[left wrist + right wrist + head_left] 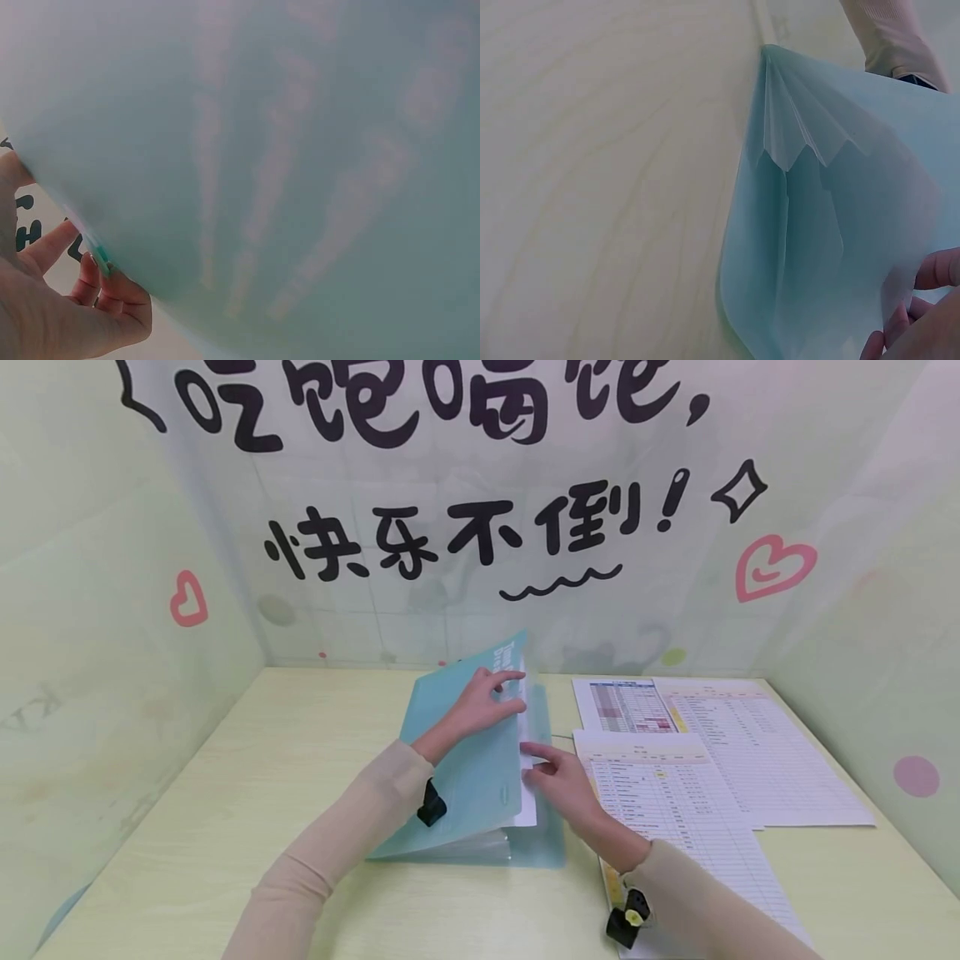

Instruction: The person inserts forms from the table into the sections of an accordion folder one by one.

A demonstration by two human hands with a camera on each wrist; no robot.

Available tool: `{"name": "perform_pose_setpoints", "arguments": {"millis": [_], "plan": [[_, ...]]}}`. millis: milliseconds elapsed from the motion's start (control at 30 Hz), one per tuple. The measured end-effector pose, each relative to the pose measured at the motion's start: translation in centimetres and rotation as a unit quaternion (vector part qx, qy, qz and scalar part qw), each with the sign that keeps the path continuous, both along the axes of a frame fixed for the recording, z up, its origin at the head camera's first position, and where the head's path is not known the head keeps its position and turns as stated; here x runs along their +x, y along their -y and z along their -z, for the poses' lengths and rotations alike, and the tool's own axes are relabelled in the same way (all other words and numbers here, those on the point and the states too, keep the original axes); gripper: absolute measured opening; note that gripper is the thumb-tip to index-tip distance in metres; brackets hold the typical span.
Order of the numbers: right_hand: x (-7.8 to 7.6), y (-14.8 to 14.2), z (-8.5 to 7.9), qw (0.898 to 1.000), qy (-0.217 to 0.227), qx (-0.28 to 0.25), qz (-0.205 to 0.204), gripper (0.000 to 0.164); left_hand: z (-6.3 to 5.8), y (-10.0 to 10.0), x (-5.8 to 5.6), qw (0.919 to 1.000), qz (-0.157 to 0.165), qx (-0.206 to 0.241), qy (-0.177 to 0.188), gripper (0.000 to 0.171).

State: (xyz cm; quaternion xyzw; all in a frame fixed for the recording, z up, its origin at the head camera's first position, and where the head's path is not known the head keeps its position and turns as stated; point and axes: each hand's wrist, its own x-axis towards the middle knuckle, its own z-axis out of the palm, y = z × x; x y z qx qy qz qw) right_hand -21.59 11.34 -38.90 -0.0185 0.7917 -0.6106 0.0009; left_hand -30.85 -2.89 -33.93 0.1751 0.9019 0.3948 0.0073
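Note:
A light teal expanding file folder point(465, 768) lies on the table with its front cover raised. Its pleated, translucent pockets point(810, 127) fan out in the right wrist view. My left hand point(483, 702) reaches across the cover and pinches its free edge, with curled fingers at that edge in the left wrist view. A white sheet of paper point(528, 814) sticks out between the cover and the pockets. Lower down, my right hand point(562, 781) pinches the side edge of the sheet between thumb and fingers.
To the right of the folder, printed paper sheets point(675, 827) overlap one another, some with tables on them. The right forearm passes over the nearest sheet. A patterned white backdrop point(450, 610) with lettering encloses the pale wooden table point(225, 793) at the back and sides.

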Motion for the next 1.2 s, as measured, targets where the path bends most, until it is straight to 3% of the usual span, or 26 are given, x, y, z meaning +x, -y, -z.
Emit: {"name": "perform_pose_setpoints", "arguments": {"millis": [500,733,1033,1200], "plan": [[0.0,0.6,0.6,0.999,0.004,0.030,-0.014,0.035,0.2,0.1,0.0,1.0000,0.001,0.001,-0.004,0.046],[0.1,0.2,0.6,0.999,-0.021,0.038,-0.017,0.032,0.2,0.1,0.0,1.0000,0.004,0.001,-0.007,0.046],[-0.7,-2.6,-0.1,0.998,-0.047,0.038,0.013,0.027,0.3,0.0,-0.1,1.0000,0.000,0.001,-0.006,0.047],[-1.1,-4.7,-0.7,0.998,-0.029,0.051,0.024,0.029,0.4,0.0,-0.1,1.0000,0.000,0.000,-0.008,0.047]]}}
